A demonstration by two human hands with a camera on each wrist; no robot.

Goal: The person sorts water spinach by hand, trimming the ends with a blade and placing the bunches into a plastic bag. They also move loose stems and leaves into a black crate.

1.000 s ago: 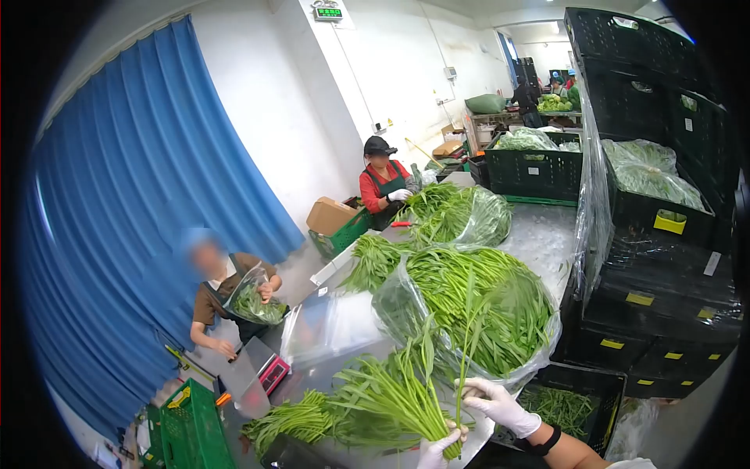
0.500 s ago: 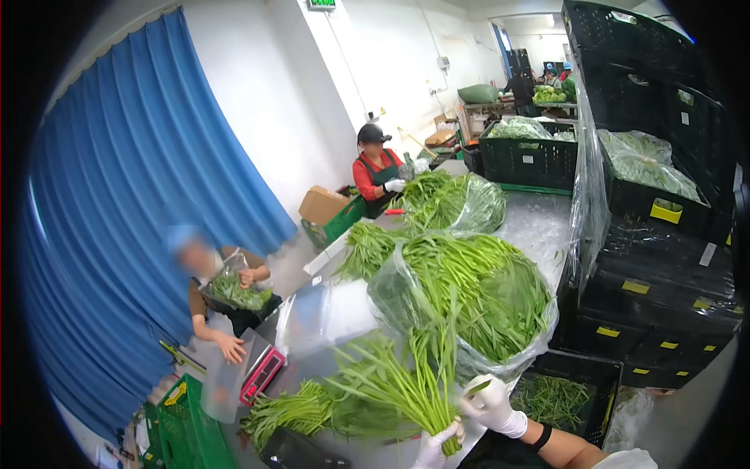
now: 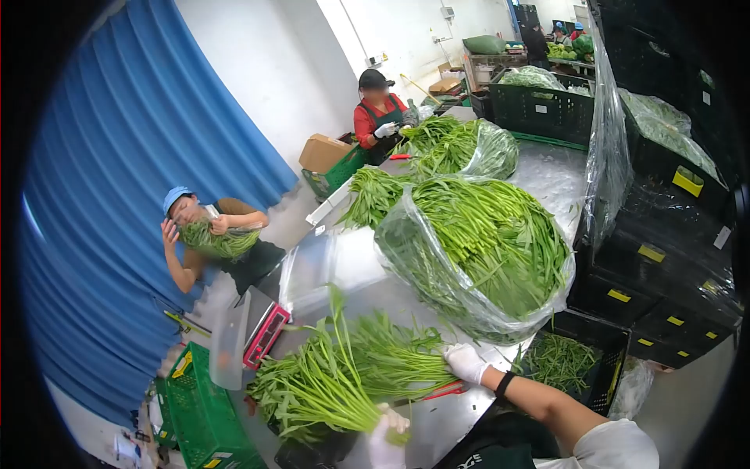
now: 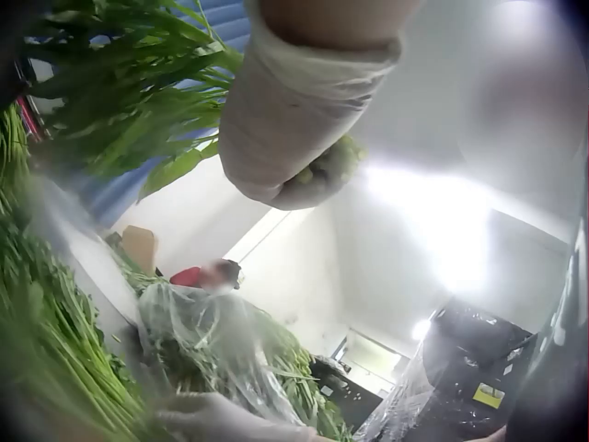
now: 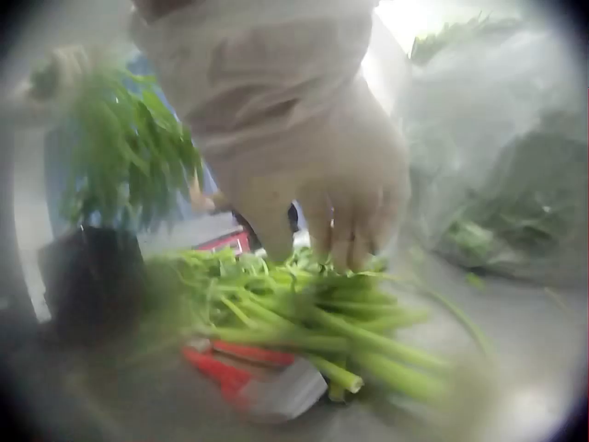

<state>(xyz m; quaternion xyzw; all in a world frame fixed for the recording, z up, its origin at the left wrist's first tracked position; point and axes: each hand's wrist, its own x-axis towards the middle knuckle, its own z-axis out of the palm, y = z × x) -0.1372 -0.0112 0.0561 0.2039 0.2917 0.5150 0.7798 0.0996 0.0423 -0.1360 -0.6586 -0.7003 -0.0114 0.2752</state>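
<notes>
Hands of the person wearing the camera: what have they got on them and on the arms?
Both the left hand and the right hand wear thin, whitish disposable gloves that end at the wrist. A narrow black band circles the right wrist just past the glove cuff. The right forearm is bare up to a white short sleeve.

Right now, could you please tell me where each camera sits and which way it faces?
Head: worn on the head, facing forward and down over the steel table; shows the gloved left hand gripping a bunch of greens, the right hand on loose stems, and the right forearm.
Left wrist: on the left wrist, tilted up toward wall and ceiling; shows that gloved hand.
Right wrist: above the right hand, looking down; its fingers touch the stems beside a red-handled tool.
Shared: all three show the bagged greens.
</notes>
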